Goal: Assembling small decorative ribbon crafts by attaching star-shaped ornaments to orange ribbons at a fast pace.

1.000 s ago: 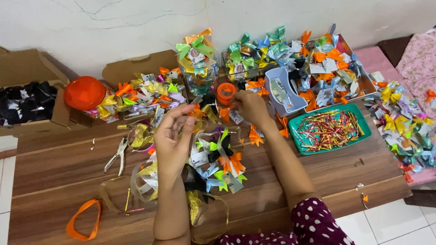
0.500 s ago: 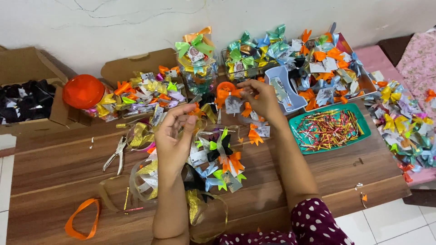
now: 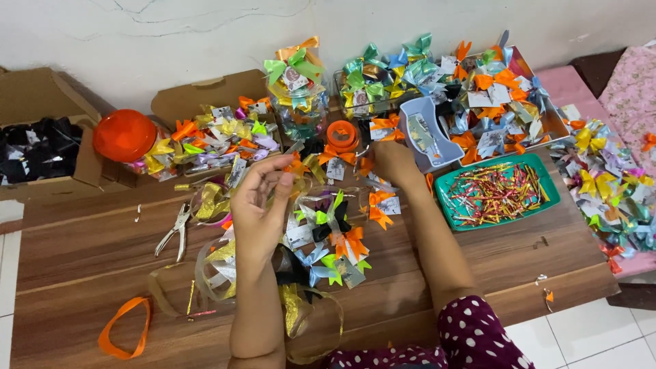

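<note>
Shifted since a moment ago: my right hand [image 3: 393, 160] drops from the orange ribbon roll [image 3: 342, 134] onto loose bows, grip unclear. Left hand [image 3: 258, 205] pinches an orange bow [image 3: 296, 166]. Bow pile [image 3: 328, 239] below on counter [image 3: 82, 253]; pliers [image 3: 174, 231] left; green tray [image 3: 497, 195] right.

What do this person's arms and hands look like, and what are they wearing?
Both forearms are bare, with no sleeves, gloves, watch or bracelets showing on the left hand or the right hand. Any rings are too small to tell. At the bottom edge shows dark maroon clothing with white polka dots.
</note>
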